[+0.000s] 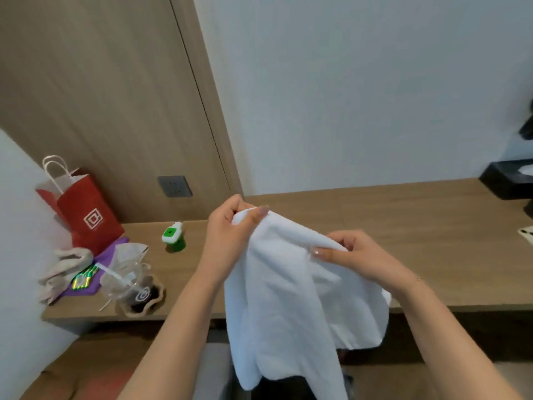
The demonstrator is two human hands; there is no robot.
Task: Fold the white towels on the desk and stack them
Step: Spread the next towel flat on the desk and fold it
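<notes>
The white towel point(291, 298) hangs in the air between both hands, above the near edge of the wooden desk point(403, 215), its loose end drooping down below the wrists. The left hand point(230, 226) grips the top corner, fingers curled round the cloth, thumb on top. The right hand point(349, 255) pinches the upper edge a little lower. Well off to the left of the left hand: a small green bottle point(174, 238), a red paper bag point(86, 212), an iced drink cup point(135, 287).
</notes>
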